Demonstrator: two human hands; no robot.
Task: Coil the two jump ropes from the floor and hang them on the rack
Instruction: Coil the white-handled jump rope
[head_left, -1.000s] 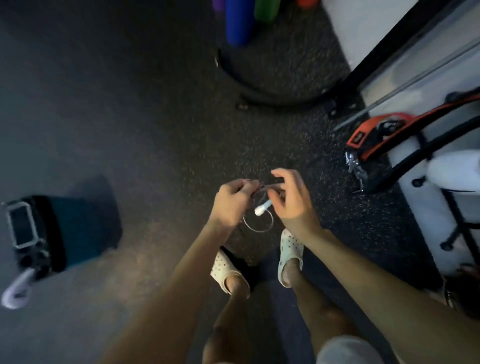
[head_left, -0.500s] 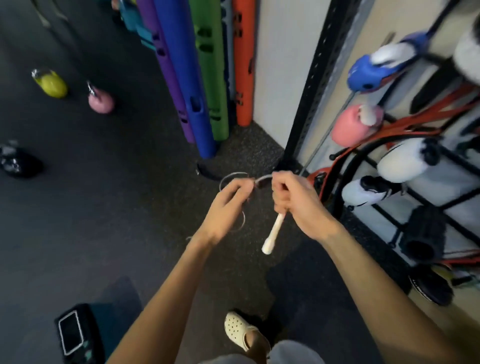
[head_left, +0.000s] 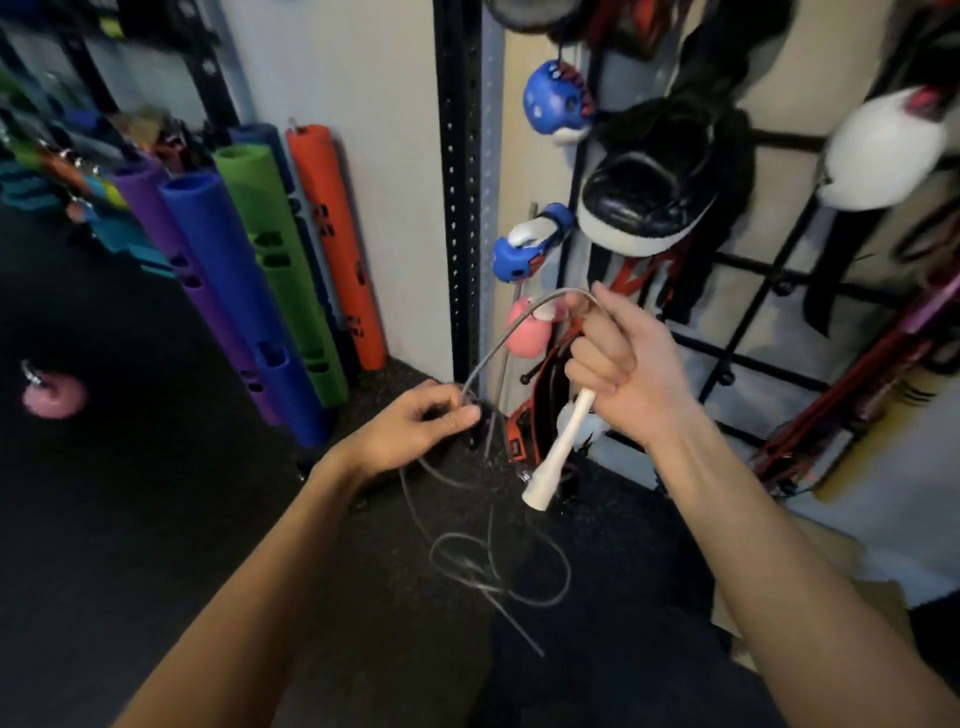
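Our right hand (head_left: 618, 374) squeezes the white handle (head_left: 558, 452). Our left hand (head_left: 415, 431) pinches the gray rope (head_left: 498, 577), loops dangling.

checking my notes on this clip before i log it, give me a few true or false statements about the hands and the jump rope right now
1. The right hand grips the jump rope's white handle. True.
2. The left hand holds nothing. False: it pinches the grey rope.
3. The rope already hangs on the rack. False: both hands hold it, with loose loops dangling below them.
4. An orange tube stands against the wall. True.
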